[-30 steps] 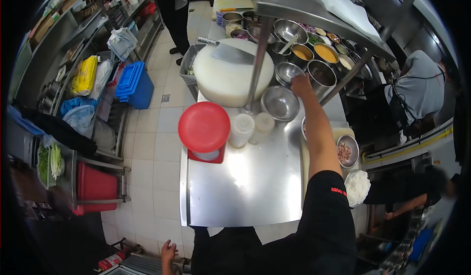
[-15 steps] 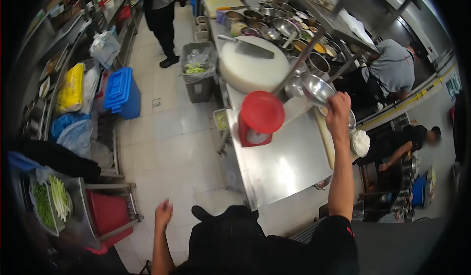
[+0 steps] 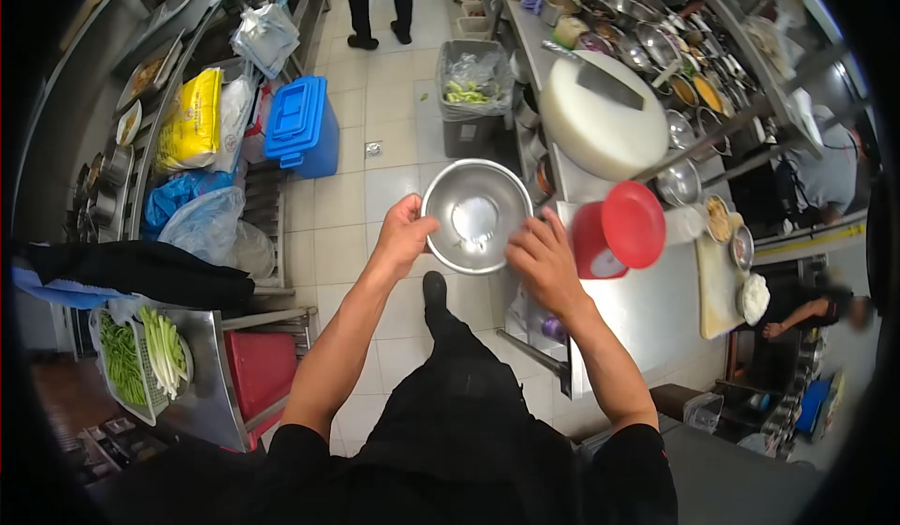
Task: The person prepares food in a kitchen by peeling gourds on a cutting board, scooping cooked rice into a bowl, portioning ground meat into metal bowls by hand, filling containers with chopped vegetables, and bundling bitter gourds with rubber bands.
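In front of my body, over the floor, I hold a round stainless steel mixing bowl [image 3: 483, 192] with its open top toward me. Light specks show near its bottom; I cannot make out what they are. My left hand [image 3: 401, 236] is closed on the bowl's left rim, thumb over the edge. At the right rim, my right hand [image 3: 544, 261] has its fingers apart and slightly bent, with fingertips overlapping the edge; whether they touch it is unclear. Just right of that hand, a red kitchen scale [image 3: 600, 241] with a round red pan [image 3: 635, 225] stands on the steel table [image 3: 647, 314].
A cleaver [image 3: 609, 86] lies on a thick round white chopping block [image 3: 581, 127]. A grey bin [image 3: 473, 136] and a blue lidded bin [image 3: 298, 131] stand on the floor. Spring onions [image 3: 164, 352] lie at left. A person [image 3: 380, 0] stands ahead; others are at right.
The bowl has moved from above the table's right side to in front of my body. My left hand has come up to its rim. My view has turned left.
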{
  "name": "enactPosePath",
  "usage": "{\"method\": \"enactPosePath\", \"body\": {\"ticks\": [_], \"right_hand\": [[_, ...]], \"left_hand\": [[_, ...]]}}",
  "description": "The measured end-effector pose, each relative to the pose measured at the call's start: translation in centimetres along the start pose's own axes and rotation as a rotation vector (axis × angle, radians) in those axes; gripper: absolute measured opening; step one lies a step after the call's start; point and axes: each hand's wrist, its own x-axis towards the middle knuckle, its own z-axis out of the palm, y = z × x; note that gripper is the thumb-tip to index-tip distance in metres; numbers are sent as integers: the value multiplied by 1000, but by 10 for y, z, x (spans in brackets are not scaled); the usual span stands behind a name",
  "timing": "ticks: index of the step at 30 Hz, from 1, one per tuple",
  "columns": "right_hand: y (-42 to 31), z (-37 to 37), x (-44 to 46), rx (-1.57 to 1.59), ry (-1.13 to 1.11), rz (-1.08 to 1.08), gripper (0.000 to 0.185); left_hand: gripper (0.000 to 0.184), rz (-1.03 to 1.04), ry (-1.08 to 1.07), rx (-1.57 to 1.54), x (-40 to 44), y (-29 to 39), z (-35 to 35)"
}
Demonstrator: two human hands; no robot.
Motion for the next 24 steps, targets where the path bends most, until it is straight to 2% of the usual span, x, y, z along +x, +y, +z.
{"method": "enactPosePath", "body": {"ticks": [3, 6, 9, 11, 14, 17, 21, 22, 24], "right_hand": [[24, 43, 50, 122, 2, 103, 36], [39, 78, 99, 310, 179, 190, 40], [56, 110, 142, 396, 215, 249, 38], [72, 133, 164, 424, 229, 235, 38], [107, 168, 182, 465, 82, 320, 37], [135, 192, 189, 382, 32, 619, 35], [180, 248, 165, 288, -72, 796, 32], [190, 263, 167, 289, -140, 884, 26], [204, 274, 181, 271, -194, 799, 20]], "left_hand": [[11, 72, 158, -9, 37, 2, -34], [11, 108, 283, -10, 70, 12, -57], [12, 83, 309, 10, 99, 24, -69], [12, 24, 298, 11, 121, 27, -75], [11, -104, 274, -61, 168, 1, -90], [10, -222, 201, -68, 221, -23, -97], [24, -314, 24, -142, 295, -40, -96], [25, -345, -7, -96, 310, -27, -88], [16, -387, -100, -32, 346, -20, -94]]}}
